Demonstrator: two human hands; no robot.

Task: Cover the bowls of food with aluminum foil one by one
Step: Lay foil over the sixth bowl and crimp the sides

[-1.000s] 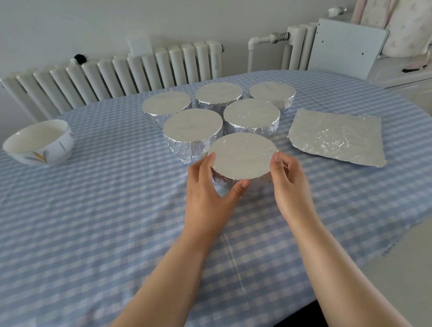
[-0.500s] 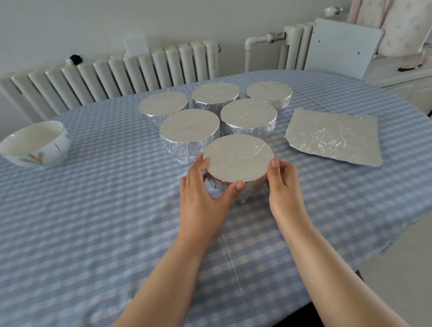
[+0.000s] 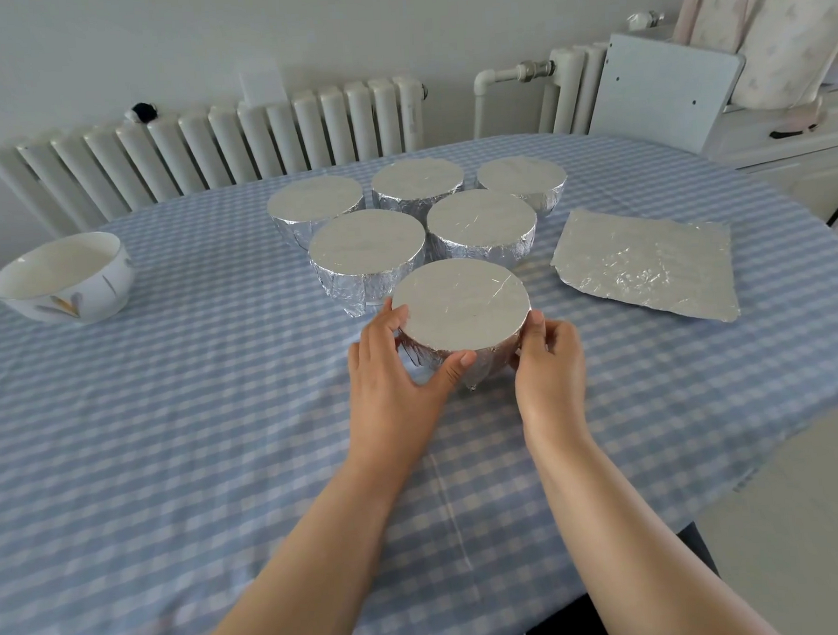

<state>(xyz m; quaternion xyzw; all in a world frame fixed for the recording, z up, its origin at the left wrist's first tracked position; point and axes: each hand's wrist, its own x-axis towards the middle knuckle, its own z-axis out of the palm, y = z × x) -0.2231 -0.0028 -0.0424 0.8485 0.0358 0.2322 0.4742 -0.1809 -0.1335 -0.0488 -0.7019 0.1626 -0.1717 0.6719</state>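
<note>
foil-wrapped bowl (image 3: pixel 461 310) contents hidden, left hand (image 3: pixel 391 367) and right hand (image 3: pixel 550 359) masking its sides

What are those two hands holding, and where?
Both the left hand and right hand hold the nearest round foil-wrapped bowl by its crinkled sides, below the rim.

Both hands (image 3: pixel 468 363) curled, forearms outstretched
</note>
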